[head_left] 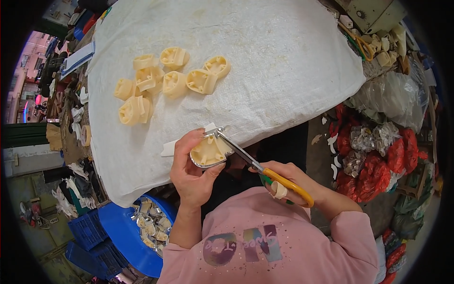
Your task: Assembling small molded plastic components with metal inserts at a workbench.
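Observation:
My left hand (pixel 191 177) grips a cream plastic molded part (pixel 208 150) with a shiny silver rim, hollow side up, at the near edge of the white-covered table (pixel 265 61). Closed around the yellow and green handles of long scissors (pixel 241 152) is my right hand (pixel 295 176). The blades reach the part's far edge, beside a piece of white strip. A cream wrapping (pixel 279 190) sits on a finger of the right hand. Another white strip (pixel 169 148) shows left of my left hand. Several similar cream parts (pixel 175 84) lie in a loose group farther left.
Below the table at left, a blue tub (pixel 116 225) holds several silver-and-cream parts (pixel 152 225). Blue crates (pixel 87 229) stand beside it. Red plastic bags (pixel 371 177) and clear bags crowd the floor at right. Yellow-handled scissors (pixel 363 49) lie at the far right.

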Motion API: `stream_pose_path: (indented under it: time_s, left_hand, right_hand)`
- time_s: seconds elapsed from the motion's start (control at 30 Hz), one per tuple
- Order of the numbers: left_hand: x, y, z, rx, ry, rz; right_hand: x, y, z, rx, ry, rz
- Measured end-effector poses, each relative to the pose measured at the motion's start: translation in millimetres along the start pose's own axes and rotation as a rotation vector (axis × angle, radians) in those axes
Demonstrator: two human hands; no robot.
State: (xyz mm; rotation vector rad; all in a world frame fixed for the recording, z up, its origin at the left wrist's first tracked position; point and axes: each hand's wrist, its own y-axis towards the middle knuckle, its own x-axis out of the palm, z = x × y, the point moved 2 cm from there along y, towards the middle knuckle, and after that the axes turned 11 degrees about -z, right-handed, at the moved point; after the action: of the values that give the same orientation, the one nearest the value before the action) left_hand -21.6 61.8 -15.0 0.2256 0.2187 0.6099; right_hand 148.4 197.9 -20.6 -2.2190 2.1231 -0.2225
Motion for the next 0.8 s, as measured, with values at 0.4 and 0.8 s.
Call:
stream_pose_path:
  time_s: [0.4,0.8]
  left_hand:
    - [1,0,-4,-0.007,-0.030,0.012]
    - [0,0,-6,-0.066,-0.061,0.010]
  right_hand:
    - [6,1,9,0.002,0.055,-0.008]
    - [3,-1,8,0.017,0.036,0.004]
